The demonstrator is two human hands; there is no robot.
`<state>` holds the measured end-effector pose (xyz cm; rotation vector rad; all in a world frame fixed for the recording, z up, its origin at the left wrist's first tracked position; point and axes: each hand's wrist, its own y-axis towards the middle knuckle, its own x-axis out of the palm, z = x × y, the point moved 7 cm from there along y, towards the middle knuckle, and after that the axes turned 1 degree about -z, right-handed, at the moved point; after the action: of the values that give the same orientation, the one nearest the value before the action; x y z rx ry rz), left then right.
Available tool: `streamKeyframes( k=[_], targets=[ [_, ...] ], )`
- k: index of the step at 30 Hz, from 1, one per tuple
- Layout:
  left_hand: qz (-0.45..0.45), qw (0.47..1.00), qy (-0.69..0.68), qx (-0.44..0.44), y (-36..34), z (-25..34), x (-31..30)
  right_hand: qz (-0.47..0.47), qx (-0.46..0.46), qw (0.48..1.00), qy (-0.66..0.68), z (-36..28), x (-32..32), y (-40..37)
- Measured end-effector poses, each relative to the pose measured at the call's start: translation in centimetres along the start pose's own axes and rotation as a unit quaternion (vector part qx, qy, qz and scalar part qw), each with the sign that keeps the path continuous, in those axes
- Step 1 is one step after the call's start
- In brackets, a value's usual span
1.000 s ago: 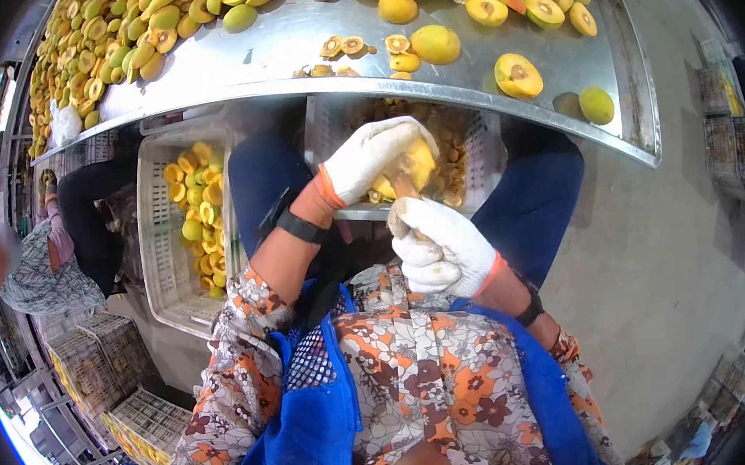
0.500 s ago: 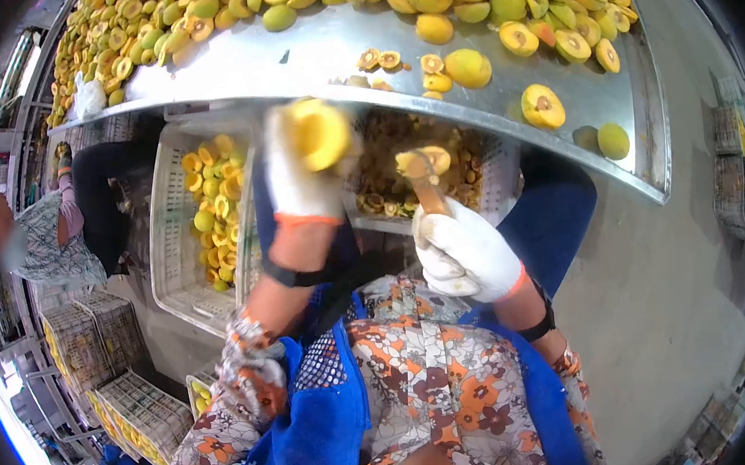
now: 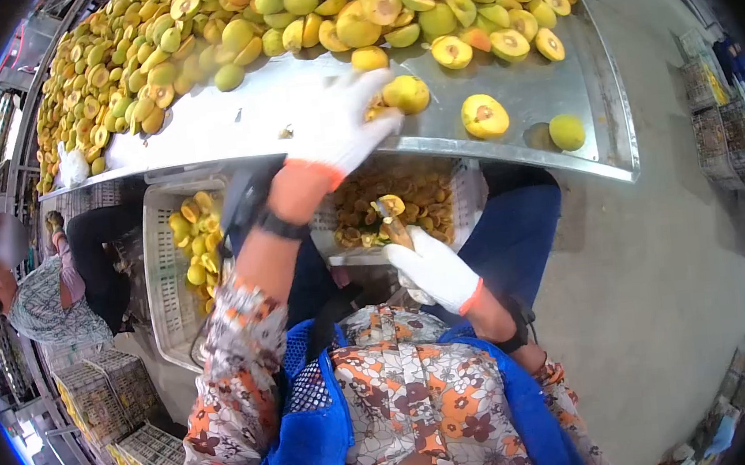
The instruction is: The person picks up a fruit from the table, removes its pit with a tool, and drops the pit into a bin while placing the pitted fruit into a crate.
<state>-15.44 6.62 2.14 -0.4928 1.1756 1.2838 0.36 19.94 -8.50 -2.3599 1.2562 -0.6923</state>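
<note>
My left hand [image 3: 337,129], in a white glove with an orange cuff, reaches over the near edge of the metal table, slightly blurred. Its thumb and fingers are apart around small cut fruit pieces [image 3: 374,111], beside a yellow peach [image 3: 406,94]. Lower down, my gloved right hand [image 3: 438,271] is closed round a wooden-handled pitting tool [image 3: 397,233]. A yellow piece of peach [image 3: 391,204] sits at the tool's upper end. That hand is above the front of a crate of brownish scraps [image 3: 361,207]. A halved peach [image 3: 485,116] with its stone lies cut side up on the table.
Many halved peaches [image 3: 283,19] are heaped along the back of the metal table [image 3: 275,126]. A pale crate [image 3: 165,295] of peach halves stands at my left. Another person [image 3: 49,287] sits farther left, near stacked crates [image 3: 107,388]. A green-yellow peach [image 3: 567,132] lies near the right corner.
My left hand has moved up and right onto the table; the hollowed peach half it held is gone from it. My right hand keeps the tool, slightly lower and farther left in view.
</note>
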Motion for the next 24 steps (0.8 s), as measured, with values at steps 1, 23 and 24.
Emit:
streamKeyframes(
  k=[1, 23, 24],
  targets=[
    [-0.04, 0.999, 0.004, 0.002, 1.6, 0.5, 2.3, 0.004, 0.0, 1.0, -0.001, 0.0, -0.2, -0.1],
    [0.025, 0.652, -0.721, -0.233, -11.1, 0.9, -0.2, 0.084, -0.107, 0.989, -0.063, -5.2, 1.1, -2.1],
    [0.018, 0.666, -0.712, -0.221, -11.1, 1.2, -0.3, 0.118, -0.155, 0.973, -0.123, -5.6, 1.1, -2.2]
  ],
)
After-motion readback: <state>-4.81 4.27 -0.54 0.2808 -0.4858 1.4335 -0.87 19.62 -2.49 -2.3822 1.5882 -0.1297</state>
